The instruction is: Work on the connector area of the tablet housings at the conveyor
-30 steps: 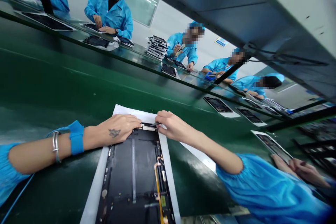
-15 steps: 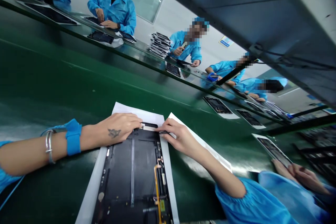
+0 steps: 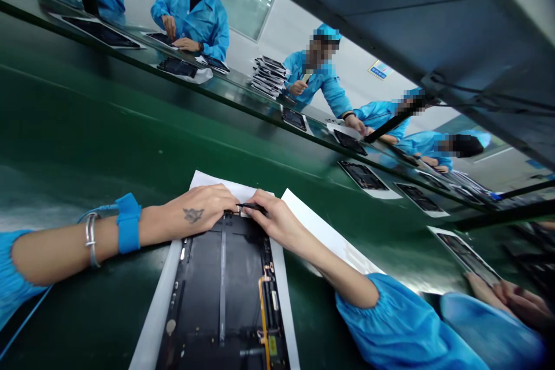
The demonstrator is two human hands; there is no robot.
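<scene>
My left hand point(image 3: 199, 211), with a tattoo on its back, lies flat over the top edge of a black tablet back housing point(image 3: 221, 283). That housing rests face-down on a white paper sheet point(image 3: 225, 188), with an orange flex cable point(image 3: 262, 309) along its right side. My right hand point(image 3: 271, 219) pinches a small black tool point(image 3: 250, 206), possibly a pry tool, whose tip is at the housing's top edge beside my left fingers. The tool's tip is partly hidden by my hands. A second white sheet point(image 3: 329, 231) lies under my right forearm.
A green bench belt point(image 3: 108, 127) runs across the view, carrying several tablets on papers. Co-workers in blue coats sit beyond it, one point(image 3: 318, 72) near a stack of tablets point(image 3: 269, 76). A grey overhead shelf point(image 3: 390, 11) crosses the upper right. Another person's hands point(image 3: 515, 300) hold a tablet point(image 3: 468, 257) at the right.
My right hand has moved left, closer to my left hand, with the tool now at the housing's top edge. The view has shifted slightly.
</scene>
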